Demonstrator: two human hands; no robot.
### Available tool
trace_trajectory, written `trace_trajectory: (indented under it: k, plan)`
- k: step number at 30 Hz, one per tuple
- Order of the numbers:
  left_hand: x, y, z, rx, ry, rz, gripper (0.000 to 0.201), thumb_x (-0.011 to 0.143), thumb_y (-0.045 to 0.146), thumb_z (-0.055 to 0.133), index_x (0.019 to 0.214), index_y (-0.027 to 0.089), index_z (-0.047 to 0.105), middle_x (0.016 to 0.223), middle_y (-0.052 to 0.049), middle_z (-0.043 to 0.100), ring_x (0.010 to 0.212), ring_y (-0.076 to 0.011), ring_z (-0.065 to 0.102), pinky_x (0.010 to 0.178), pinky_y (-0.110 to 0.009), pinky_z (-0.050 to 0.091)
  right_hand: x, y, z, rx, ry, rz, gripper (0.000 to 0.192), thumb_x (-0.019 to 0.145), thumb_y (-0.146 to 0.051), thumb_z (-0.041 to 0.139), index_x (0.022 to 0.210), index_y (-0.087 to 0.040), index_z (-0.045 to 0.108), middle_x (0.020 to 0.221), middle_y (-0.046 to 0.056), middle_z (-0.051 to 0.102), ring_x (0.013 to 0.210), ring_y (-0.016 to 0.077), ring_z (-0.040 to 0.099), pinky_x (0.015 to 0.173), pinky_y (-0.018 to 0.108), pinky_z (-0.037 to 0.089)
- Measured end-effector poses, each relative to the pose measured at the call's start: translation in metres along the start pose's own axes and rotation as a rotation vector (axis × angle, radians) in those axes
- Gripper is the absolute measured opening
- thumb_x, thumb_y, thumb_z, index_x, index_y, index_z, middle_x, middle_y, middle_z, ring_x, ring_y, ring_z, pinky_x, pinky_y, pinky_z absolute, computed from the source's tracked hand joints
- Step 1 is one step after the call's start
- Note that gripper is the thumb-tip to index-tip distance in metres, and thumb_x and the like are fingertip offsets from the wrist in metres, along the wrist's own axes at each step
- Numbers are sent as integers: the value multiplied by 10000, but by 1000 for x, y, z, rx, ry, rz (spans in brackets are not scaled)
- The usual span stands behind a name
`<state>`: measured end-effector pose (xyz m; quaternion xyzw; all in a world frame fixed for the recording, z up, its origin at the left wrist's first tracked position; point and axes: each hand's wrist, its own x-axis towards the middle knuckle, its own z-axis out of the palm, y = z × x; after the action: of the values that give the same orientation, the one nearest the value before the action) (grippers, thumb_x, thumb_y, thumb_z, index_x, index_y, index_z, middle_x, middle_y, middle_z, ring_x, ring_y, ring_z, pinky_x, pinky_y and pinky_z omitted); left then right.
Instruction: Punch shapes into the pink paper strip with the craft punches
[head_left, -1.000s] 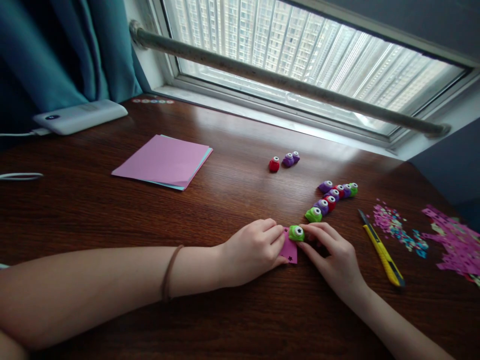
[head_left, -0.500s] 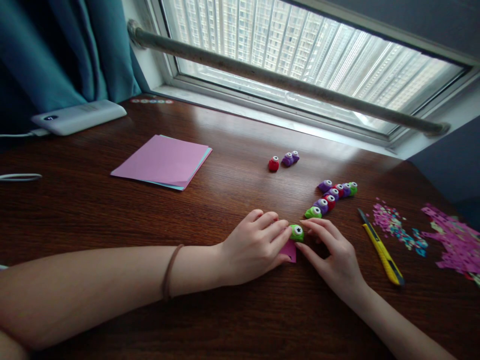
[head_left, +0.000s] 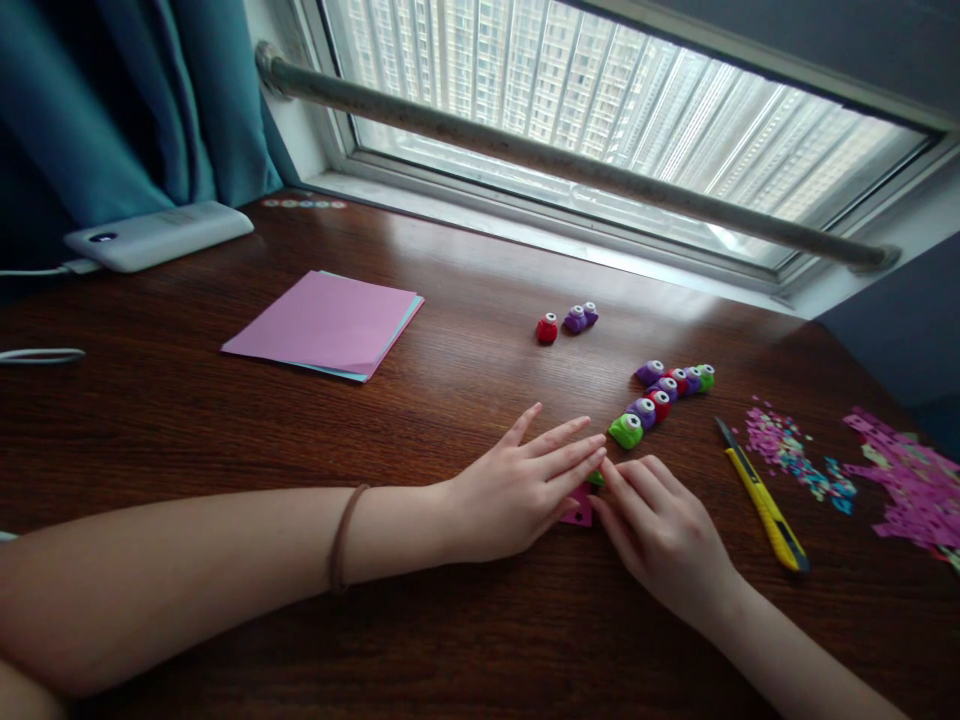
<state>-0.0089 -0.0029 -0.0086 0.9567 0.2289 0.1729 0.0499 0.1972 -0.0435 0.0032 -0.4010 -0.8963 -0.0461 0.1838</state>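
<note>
Green plastic paper punch (head_left: 596, 479) is sitting on the small pink paper square (head_left: 578, 512) on the dark wooden bench (head_left: 465, 400), almost hidden under my fingers. I am pressing down on it with my left hand (head_left: 517, 490), fingers flat, and my right hand (head_left: 660, 530); neither grip is closing around it.

Green paper punch (head_left: 596, 479): small, mostly hidden beneath the fingertips of both hands; only a green sliver shows. Pink paper piece (head_left: 578, 510): small, flat on the table, lying under the punch, one corner exposed between the hands.
</note>
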Motion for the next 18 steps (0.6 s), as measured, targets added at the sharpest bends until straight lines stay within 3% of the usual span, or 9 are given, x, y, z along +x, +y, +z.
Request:
trace_trajectory:
  k: [4, 7, 11, 18]
  plan:
    - [6, -3, -4, -16, -1, 61, 455, 896, 185, 328, 1340, 89, 325, 1400, -82, 383, 1360, -207, 201, 1113, -500, 40, 4, -2, -3, -92, -58, -47, 228, 838, -108, 494, 1019, 7, 572, 793, 107, 542, 749, 203, 456, 657, 343, 472]
    - [9, -5, -5, -34, 9, 88, 471, 832, 169, 395, 1289, 58, 399, 1326, -117, 472, 1324, -235, 281, 1111, -478, 121, 7, -2, -5, -147, -83, -70, 197, 826, -84, 477, 966, -8, 593, 771, 100, 537, 732, 206, 458, 636, 337, 466]
    - [10, -7, -3, -48, 31, 88, 518, 782, 170, 427, 1286, 54, 401, 1299, -129, 491, 1279, -249, 356, 1099, -457, 190, 10, -2, -5, -157, -108, -53, 170, 808, -73, 460, 901, -39, 598, 765, 96, 534, 729, 211, 467, 625, 331, 458]
    - [14, -4, -7, 20, 28, 120, 483, 781, 148, 404, 1256, 66, 436, 1324, -121, 472, 1333, -235, 266, 1109, -508, -25, 9, -4, -4, -104, -116, -12, 127, 768, -71, 451, 784, -97, 574, 752, 82, 526, 726, 212, 464, 642, 334, 449]
